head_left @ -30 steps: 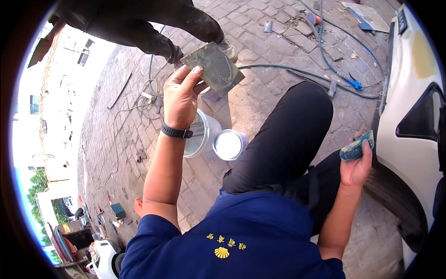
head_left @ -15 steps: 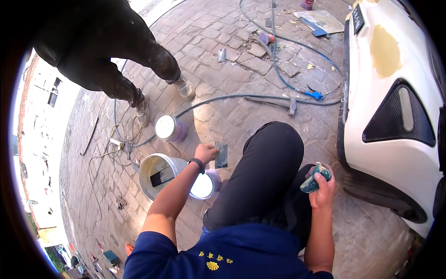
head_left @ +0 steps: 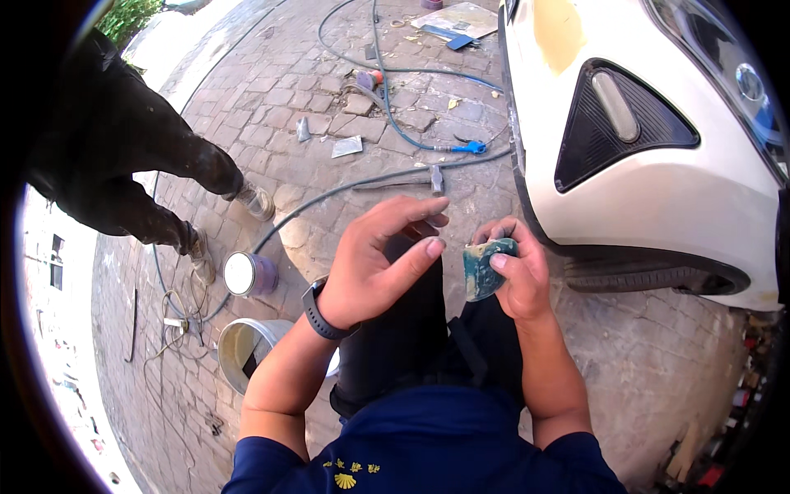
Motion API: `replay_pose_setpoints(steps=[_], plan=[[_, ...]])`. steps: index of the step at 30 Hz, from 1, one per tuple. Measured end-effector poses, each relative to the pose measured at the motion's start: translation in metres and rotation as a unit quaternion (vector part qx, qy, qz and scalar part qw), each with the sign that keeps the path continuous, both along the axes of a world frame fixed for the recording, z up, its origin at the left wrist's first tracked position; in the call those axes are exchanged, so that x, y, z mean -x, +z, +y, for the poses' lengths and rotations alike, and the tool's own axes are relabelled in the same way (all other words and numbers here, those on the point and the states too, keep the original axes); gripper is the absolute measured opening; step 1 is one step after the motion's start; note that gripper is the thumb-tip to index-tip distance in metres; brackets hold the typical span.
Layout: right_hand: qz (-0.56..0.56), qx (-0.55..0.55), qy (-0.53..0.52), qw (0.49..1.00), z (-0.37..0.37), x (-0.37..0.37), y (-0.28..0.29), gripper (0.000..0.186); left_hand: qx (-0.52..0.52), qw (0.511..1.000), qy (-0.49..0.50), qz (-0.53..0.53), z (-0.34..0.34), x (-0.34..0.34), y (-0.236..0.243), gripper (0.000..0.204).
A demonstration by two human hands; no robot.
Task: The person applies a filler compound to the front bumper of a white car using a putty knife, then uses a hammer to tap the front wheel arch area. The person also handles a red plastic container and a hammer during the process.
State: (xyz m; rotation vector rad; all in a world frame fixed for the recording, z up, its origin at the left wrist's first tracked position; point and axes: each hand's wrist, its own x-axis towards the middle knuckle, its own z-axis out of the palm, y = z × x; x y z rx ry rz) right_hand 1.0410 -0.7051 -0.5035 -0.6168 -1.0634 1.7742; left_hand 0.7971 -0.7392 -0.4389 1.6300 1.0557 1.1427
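Note:
My left hand [head_left: 383,259], with a dark watch on its wrist, is raised over my left thigh. Its fingers are apart and nothing is in them. Close by on its right, my right hand [head_left: 522,272] grips a green bendable pad [head_left: 483,280] between thumb and fingers. Cream-coloured smears cover parts of the pad's face. A grey square sheet [head_left: 347,146] lies on the paving ahead. The white car bumper [head_left: 634,206] stands to the right, with a beige patch [head_left: 559,33] on it.
A white bucket [head_left: 271,331] and a lidded can [head_left: 248,273] stand left of my legs. A hammer [head_left: 437,179] and a hose [head_left: 395,170] with a blue air gun [head_left: 471,147] lie ahead. Another person's legs [head_left: 181,156] are at left.
My left hand has let go of the grey square sheet, which now lies on the paving ahead, and has come up beside my right hand. The right hand has lifted the green pad.

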Motion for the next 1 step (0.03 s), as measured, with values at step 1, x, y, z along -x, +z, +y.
replay_pose_setpoints(steps=[1], plan=[[-0.068,-0.067,0.014,0.995,0.0009,-0.0037,0.0053,0.036,-0.004,1.000,0.000,0.005,-0.0017,-0.0015,0.0039,0.046]])
